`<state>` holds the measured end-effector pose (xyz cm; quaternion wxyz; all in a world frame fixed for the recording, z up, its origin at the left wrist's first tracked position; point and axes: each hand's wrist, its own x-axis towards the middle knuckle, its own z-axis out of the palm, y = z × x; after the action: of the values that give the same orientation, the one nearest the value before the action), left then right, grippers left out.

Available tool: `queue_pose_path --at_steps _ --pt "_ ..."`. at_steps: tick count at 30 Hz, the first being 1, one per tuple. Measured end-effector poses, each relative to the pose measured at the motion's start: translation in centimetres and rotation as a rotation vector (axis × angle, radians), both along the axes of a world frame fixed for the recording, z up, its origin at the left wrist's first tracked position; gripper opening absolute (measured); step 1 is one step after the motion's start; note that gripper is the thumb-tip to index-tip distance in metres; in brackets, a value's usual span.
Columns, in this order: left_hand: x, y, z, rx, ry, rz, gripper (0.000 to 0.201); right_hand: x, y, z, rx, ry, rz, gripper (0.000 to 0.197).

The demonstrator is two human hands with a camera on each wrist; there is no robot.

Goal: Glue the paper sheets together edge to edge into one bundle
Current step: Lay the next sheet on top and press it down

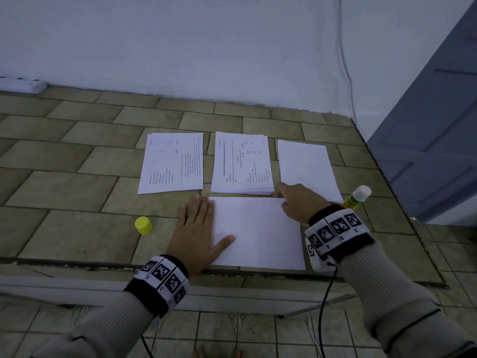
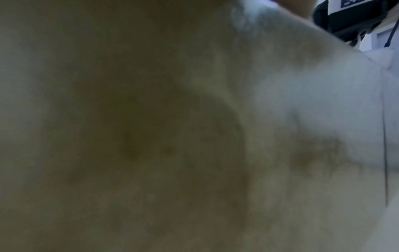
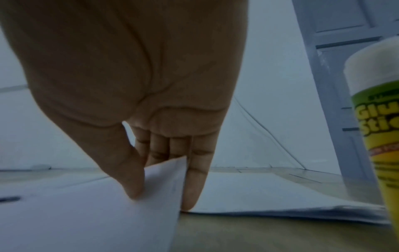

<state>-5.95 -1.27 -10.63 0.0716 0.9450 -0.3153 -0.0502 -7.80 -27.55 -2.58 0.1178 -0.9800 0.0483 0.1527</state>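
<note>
The blank sheet point(image 1: 258, 231) is laid at the near edge of the tiled table point(image 1: 77, 192), just in front of three paper piles, and its left edge is pinned by the left hand point(image 1: 198, 228), spread flat with fingers straight and the thumb lying on the paper. The far right corner is being lifted by the right hand point(image 3: 138, 105), pinched between thumb and fingers in the right wrist view, with the little finger planted on the table beside it. A crease could be set into that corner if it is pulled against the flat hand's pressure, and the sheet could skew off the pile edges if that hand slips. The uncapped glue stick point(image 1: 357, 197) is standing just beside the right wrist, so it could be toppled by a careless sweep; its yellow cap point(image 1: 143, 225) is left well apart on the left. The sheet looks clean, white, unprinted and flat apart from the raised corner. Nothing usable is shown by the left wrist view.
</note>
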Motion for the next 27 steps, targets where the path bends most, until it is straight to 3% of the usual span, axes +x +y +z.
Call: queue_pose_path --at_steps 7,10,13,16,21,25,27 --pt "0.0 0.1 0.1 -0.052 0.016 0.023 0.115 -0.9 -2.8 5.6 0.162 -0.196 0.006 0.021" --pt "0.0 0.1 -0.1 -0.041 0.004 0.026 0.115 -0.7 -3.8 7.3 0.296 -0.37 -0.108 0.018" --pt "0.0 0.1 -0.2 -0.046 0.012 0.027 0.114 0.6 -3.9 6.5 0.461 -0.507 -0.26 0.015" --pt "0.0 0.1 -0.1 -0.059 0.012 0.027 0.112 2.6 -3.2 4.0 0.67 -0.463 -0.393 0.013" --pt "0.0 0.1 0.0 -0.065 0.019 0.029 0.115 4.8 -1.4 1.4 0.905 -0.339 -0.559 0.027" --pt "0.0 0.0 0.2 -0.052 0.031 0.032 0.115 5.6 -0.3 0.2 0.929 -0.32 -0.613 0.028" --pt "-0.1 0.1 0.3 -0.054 0.031 0.034 0.114 5.9 0.1 -0.3 0.813 -0.31 -0.585 0.03"
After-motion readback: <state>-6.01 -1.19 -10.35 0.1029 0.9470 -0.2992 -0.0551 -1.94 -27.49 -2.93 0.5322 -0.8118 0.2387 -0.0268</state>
